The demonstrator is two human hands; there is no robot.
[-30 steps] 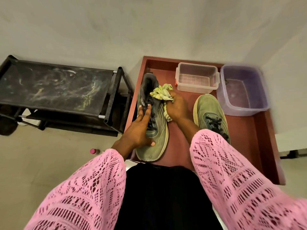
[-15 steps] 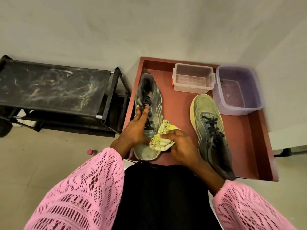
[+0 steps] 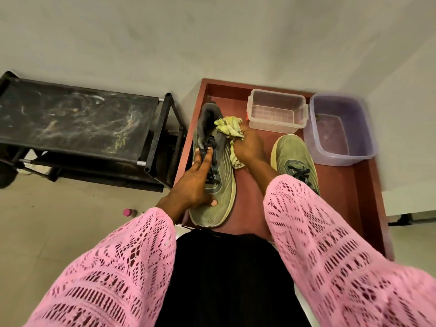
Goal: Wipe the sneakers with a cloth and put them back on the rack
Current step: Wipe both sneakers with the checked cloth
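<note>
Item one, far left: the black rack [image 3: 77, 123], standing on the floor just beside the red tray [image 3: 368, 185]; I see no shoes on its top shelf.

Item two: my left hand [image 3: 193, 185], fingers curled over the laces of the left sneaker [image 3: 219, 185], which lies along the tray's left edge.

Item three: my right hand [image 3: 247, 147], clenched round the yellow cloth [image 3: 228, 126], pressing it to that sneaker's collar.

Item four: the second sneaker [image 3: 292, 156], mid-tray, partly under my sleeve.

Handling, as I judge: light, pliable uppers, firmer soles; best taken at the heel or midfoot.
</note>
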